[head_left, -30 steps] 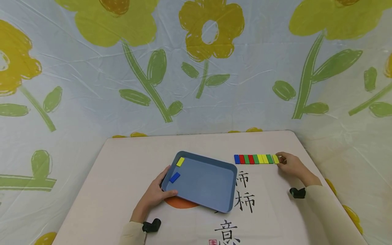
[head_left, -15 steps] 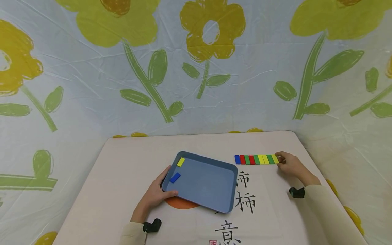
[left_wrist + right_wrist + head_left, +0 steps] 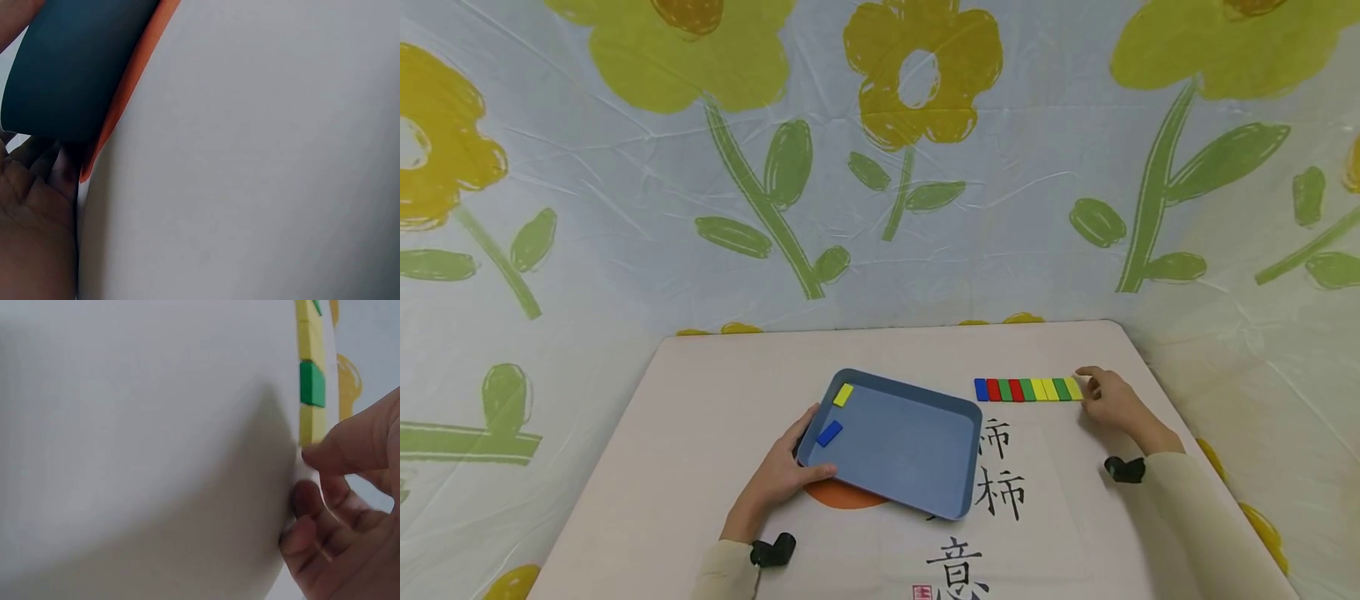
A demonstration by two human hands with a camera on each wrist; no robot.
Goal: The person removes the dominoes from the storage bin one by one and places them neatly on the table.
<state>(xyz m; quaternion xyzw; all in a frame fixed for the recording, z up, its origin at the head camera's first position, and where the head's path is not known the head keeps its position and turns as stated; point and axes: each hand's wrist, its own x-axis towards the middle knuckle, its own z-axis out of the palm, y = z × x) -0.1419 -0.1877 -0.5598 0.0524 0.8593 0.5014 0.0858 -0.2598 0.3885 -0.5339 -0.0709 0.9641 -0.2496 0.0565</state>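
My left hand point(image 3: 781, 468) grips the left end of a blue-grey tray point(image 3: 898, 450), thumb over the near rim and other fingers at the outer side and underneath. Inside the tray lie a yellow tile point(image 3: 843, 395) and a blue tile point(image 3: 829, 433). To the right, a straight row of small blue, red, green and yellow tiles point(image 3: 1027, 390) lies side by side on the table. My right hand point(image 3: 1112, 406) is at the row's right end with nothing between its fingers. In the right wrist view its thumb tip is close to the end yellow tile point(image 3: 311, 425).
The pale table point(image 3: 715, 400) carries a printed mat with black characters point(image 3: 1000, 496) and an orange shape point(image 3: 844, 497), partly covered by the tray. A flower-patterned curtain point(image 3: 985, 275) stands behind the table and along its sides.
The end yellow tile has slid left against the row, closing the small gap. My right hand has since let go of it and its index finger has lifted. The left hand and tray stay put.
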